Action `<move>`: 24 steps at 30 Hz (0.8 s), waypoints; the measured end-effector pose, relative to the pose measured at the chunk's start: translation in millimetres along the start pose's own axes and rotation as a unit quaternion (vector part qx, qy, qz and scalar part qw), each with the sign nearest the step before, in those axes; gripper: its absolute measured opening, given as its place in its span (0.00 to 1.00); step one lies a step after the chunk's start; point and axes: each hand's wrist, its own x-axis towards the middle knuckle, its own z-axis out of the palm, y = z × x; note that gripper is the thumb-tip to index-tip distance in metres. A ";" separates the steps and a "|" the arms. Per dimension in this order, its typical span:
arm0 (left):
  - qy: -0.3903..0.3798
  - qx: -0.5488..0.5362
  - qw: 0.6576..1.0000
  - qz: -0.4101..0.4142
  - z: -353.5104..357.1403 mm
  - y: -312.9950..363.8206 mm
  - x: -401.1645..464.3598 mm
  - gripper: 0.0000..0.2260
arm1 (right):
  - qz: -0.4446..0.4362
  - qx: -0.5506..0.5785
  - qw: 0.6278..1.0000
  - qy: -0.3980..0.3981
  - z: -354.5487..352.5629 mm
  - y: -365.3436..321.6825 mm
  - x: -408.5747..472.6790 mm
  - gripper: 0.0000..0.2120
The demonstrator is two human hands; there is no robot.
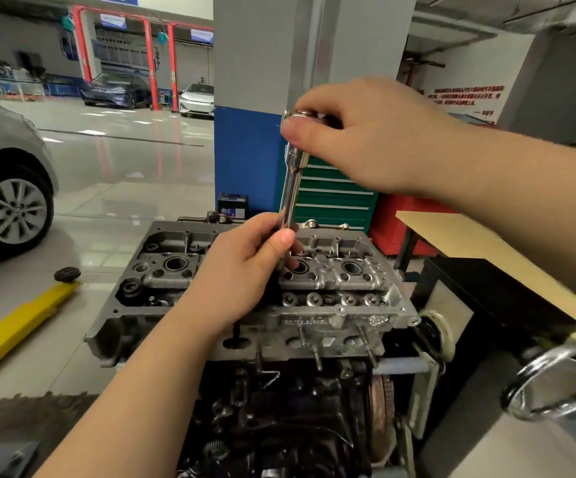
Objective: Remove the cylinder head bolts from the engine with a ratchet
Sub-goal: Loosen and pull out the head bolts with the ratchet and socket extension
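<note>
Nearest the camera, the lower engine block (pixel 279 426) fills the bottom centre, dark and oily, with a steel ring-shaped part (pixel 552 384) at the lower right edge. Above it sits the cylinder head (pixel 341 288), grey aluminium, its long axis running left to right across the view, with open bores and valve springs showing along the near side.

Both forearms reach in from below and from the right. The left hand (pixel 241 270) is the lower and nearer one; its fingers and thumb are curled round the bottom of the chrome extension bar (pixel 291 191), just above the head surface. The right hand (pixel 359 139) is higher and further off; its thumb and fingers pinch the ratchet head (pixel 300 115) at the top of the bar.

The bar stands near upright, leaning slightly right at the top, its long axis pointing down into a recess near the middle of the head. The socket end and any bolt are hidden behind the left fingers; seating cannot be confirmed.

Judgement: the coming turn depends on keeping that axis in line with the bolt hole, the left hand steadying low while the right turns from above.
</note>
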 end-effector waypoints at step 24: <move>-0.050 0.011 0.999 0.001 -13.8 2.0 0.4 0.13 | -0.073 0.398 0.908 -0.110 2.9 34.3 25.9 0.14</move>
